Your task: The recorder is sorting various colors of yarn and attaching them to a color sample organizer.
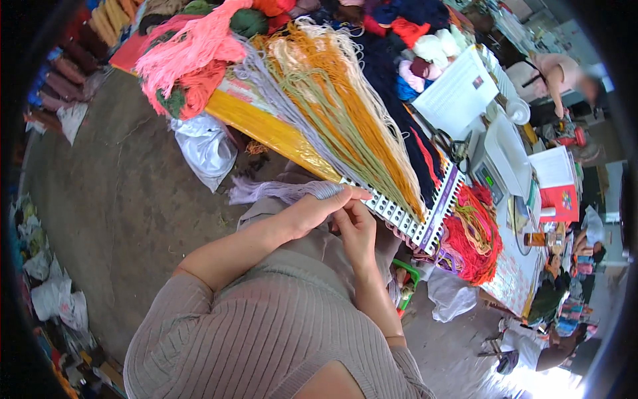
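Observation:
My left hand (312,211) closes around a bundle of lavender yarn (262,191), whose loose tail drapes over my lap. Close beside it, the fingers of my right hand (357,234) are pinched together at the edge of a white card with punched holes (399,218); what they grip is too small to make out. Lengths of lavender (276,90), olive green (335,126), orange (349,106), cream (385,113) and navy yarn (402,130) fan across the table, several converging at the card. A purple-and-white strip (446,196) runs along the card's right side.
Tangled red yarn (472,233) lies right of the card. Beyond it are scissors (457,145), a scale (488,178) and a white tray (508,149). Pink yarn (193,56) is heaped at far left, above a white plastic bag (204,151). Another person (548,73) is at far right.

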`<move>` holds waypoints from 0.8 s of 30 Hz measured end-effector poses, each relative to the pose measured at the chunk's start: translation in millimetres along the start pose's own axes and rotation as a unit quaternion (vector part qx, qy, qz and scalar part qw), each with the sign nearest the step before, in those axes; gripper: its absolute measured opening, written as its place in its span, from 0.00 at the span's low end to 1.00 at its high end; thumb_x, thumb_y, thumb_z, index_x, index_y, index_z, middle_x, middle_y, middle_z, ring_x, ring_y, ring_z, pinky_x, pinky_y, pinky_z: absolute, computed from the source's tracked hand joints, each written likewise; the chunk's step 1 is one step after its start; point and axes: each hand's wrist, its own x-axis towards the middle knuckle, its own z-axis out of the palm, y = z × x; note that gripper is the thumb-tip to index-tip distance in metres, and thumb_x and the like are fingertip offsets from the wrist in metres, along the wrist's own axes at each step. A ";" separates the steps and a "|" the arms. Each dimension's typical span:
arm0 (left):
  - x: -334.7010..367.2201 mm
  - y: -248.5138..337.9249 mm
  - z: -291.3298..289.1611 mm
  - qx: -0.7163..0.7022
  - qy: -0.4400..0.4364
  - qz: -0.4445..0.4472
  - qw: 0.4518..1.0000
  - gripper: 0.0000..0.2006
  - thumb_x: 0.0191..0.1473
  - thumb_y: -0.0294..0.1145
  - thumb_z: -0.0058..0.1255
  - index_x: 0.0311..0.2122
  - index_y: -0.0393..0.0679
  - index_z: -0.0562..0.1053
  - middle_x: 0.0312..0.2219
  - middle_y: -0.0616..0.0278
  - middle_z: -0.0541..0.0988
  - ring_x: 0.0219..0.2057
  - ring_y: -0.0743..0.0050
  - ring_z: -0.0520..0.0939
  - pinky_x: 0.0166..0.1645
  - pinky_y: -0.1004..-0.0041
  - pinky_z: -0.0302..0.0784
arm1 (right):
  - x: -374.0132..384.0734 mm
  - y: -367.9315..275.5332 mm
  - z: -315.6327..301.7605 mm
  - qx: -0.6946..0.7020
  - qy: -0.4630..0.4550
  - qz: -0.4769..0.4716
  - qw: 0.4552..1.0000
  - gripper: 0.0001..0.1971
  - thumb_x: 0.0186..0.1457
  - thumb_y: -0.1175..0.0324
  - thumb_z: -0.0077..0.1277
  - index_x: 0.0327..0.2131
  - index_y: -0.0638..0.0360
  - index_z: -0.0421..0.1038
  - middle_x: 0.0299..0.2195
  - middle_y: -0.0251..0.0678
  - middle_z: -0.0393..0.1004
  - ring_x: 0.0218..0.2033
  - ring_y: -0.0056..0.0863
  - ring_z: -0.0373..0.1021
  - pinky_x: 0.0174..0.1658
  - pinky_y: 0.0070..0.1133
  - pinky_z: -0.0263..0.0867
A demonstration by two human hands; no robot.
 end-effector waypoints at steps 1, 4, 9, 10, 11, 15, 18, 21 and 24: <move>2.3 0.7 -0.2 0.002 -0.008 -0.003 1.000 0.26 0.61 0.50 0.30 0.53 0.39 0.65 0.51 0.60 0.68 0.52 0.71 0.66 0.56 0.70 0.60 | -3.2 -2.7 -1.1 0.007 0.022 0.006 1.000 0.04 0.55 0.74 0.48 0.32 0.65 0.68 0.26 0.28 0.67 0.23 0.14 0.62 0.27 0.13 0.59; 5.6 3.2 -1.7 -0.135 -0.026 -0.053 0.989 0.28 0.60 0.52 0.30 0.53 0.39 0.65 0.49 0.60 0.69 0.48 0.73 0.70 0.48 0.72 0.68 | -8.1 -0.1 -8.3 0.056 0.037 -0.015 0.998 0.04 0.56 0.74 0.47 0.30 0.65 0.66 0.25 0.28 0.66 0.23 0.14 0.61 0.27 0.12 0.59; 6.1 5.1 -5.2 -0.210 -0.017 -0.005 0.978 0.29 0.59 0.52 0.33 0.53 0.36 0.64 0.50 0.54 0.68 0.52 0.67 0.69 0.54 0.67 0.65 | -12.1 -7.0 -10.6 0.145 0.028 -0.022 0.989 0.06 0.59 0.71 0.43 0.33 0.63 0.67 0.28 0.30 0.69 0.24 0.14 0.63 0.28 0.12 0.58; 4.8 5.2 -6.8 -0.224 -0.020 -0.008 0.974 0.29 0.59 0.52 0.33 0.53 0.36 0.64 0.51 0.54 0.68 0.53 0.65 0.68 0.55 0.66 0.64 | -13.0 -12.7 -8.7 0.161 0.028 -0.005 0.986 0.07 0.60 0.70 0.42 0.33 0.63 0.67 0.29 0.31 0.70 0.24 0.14 0.63 0.28 0.12 0.59; 3.4 5.7 -7.9 -0.239 -0.021 -0.011 0.971 0.29 0.58 0.52 0.34 0.53 0.35 0.64 0.51 0.53 0.67 0.54 0.64 0.67 0.57 0.65 0.62 | -14.3 -15.3 -8.8 0.180 0.028 0.013 0.983 0.08 0.60 0.69 0.42 0.34 0.63 0.67 0.30 0.32 0.72 0.24 0.15 0.64 0.28 0.12 0.59; 0.6 11.9 -0.1 -0.193 -0.028 -0.009 0.981 0.30 0.59 0.53 0.32 0.53 0.36 0.64 0.52 0.55 0.67 0.54 0.65 0.66 0.57 0.64 0.61 | -14.2 -12.8 -12.1 0.199 0.036 0.027 0.979 0.08 0.59 0.69 0.43 0.36 0.65 0.66 0.29 0.33 0.71 0.22 0.15 0.63 0.28 0.12 0.59; 0.5 13.9 5.0 -0.175 -0.048 -0.047 0.982 0.30 0.59 0.54 0.32 0.55 0.37 0.62 0.52 0.57 0.67 0.54 0.67 0.66 0.57 0.66 0.61 | -10.5 -14.5 -11.9 0.176 0.016 0.022 0.984 0.11 0.56 0.71 0.47 0.41 0.66 0.66 0.28 0.29 0.69 0.22 0.13 0.61 0.25 0.11 0.57; 1.7 9.3 10.0 -0.135 -0.050 -0.044 0.989 0.30 0.59 0.53 0.31 0.56 0.38 0.61 0.52 0.60 0.67 0.52 0.71 0.67 0.55 0.69 0.62 | -12.9 -4.7 -15.5 0.104 0.011 0.033 0.994 0.10 0.55 0.72 0.48 0.40 0.65 0.68 0.27 0.25 0.67 0.22 0.11 0.59 0.24 0.11 0.56; 4.3 9.5 11.2 -0.139 -0.041 -0.043 0.989 0.29 0.60 0.52 0.32 0.55 0.37 0.62 0.52 0.60 0.67 0.51 0.72 0.68 0.54 0.70 0.64 | -13.8 -4.6 -15.7 0.091 0.038 0.026 0.995 0.06 0.56 0.72 0.48 0.34 0.63 0.68 0.24 0.25 0.66 0.20 0.13 0.58 0.24 0.12 0.55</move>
